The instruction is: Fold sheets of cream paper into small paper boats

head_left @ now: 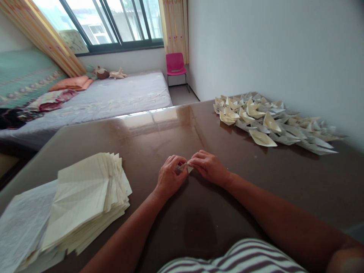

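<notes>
My left hand (170,176) and my right hand (209,167) meet at the middle of a brown glossy table (159,129). Both pinch a small folded piece of pale paper (184,167) between fingertips, held just above the tabletop. Most of the paper is hidden by my fingers. A stack of cream folded sheets (85,197) lies to the left of my left hand. A heap of folded paper boats (270,121) lies at the far right of the table, against the wall.
A grey-white sheet pile (19,227) sits at the table's left front corner. Beyond the table are a bed (113,94), a pink chair (175,65) and a window (113,22). A white wall (284,45) runs along the right.
</notes>
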A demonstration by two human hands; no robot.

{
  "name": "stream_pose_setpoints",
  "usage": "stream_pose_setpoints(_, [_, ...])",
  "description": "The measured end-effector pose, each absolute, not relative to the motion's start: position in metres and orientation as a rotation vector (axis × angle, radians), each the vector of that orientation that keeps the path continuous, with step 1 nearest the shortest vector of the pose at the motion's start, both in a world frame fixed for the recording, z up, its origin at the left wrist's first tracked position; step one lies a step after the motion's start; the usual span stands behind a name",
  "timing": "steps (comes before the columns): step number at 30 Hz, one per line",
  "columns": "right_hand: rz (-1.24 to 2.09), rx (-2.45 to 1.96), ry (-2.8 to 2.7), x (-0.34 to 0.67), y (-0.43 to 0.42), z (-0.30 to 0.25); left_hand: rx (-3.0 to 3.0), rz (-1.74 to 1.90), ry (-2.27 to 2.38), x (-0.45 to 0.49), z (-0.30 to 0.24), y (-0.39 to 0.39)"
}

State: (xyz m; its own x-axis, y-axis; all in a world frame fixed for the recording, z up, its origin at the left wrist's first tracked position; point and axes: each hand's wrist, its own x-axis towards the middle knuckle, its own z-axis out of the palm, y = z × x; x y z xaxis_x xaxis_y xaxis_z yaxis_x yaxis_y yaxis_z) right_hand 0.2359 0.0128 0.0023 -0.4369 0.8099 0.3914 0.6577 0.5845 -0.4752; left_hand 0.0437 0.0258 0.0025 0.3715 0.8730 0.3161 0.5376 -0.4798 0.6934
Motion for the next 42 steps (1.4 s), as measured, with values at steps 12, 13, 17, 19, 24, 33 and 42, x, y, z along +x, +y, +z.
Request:
stream_pose_setpoints(12, [0.438,-1.106,-2.109,0.235,0.013,0.002,1.951,0.953,1.088,0.043,0.002,0.029])
stream_pose_setpoints(13, [0.439,-1.109,-2.105,0.235,0.013,0.002,1.945,0.959,1.082,0.042,0.002,0.029])
stream_pose_setpoints(17, [0.397,-1.115,-2.095,0.235,0.014,0.0,1.907,0.975,1.059,0.041,0.004,0.028])
stream_pose_setpoints(19, [0.374,-1.102,-2.085,0.235,0.015,-0.001,1.87,0.978,1.059,0.04,0.004,0.028])
stream_pose_setpoints(24, [0.354,-1.104,-2.053,0.237,0.019,-0.004,1.68,1.005,1.087,0.036,0.0,0.035])
stream_pose_setpoints(33, [0.33,-1.127,-2.085,0.24,0.021,-0.003,1.772,1.012,1.192,0.035,-0.011,0.038])
stream_pose_setpoints(42, [0.545,-1.082,-1.863,0.238,0.022,-0.008,1.851,1.069,1.231,0.034,-0.018,0.041])
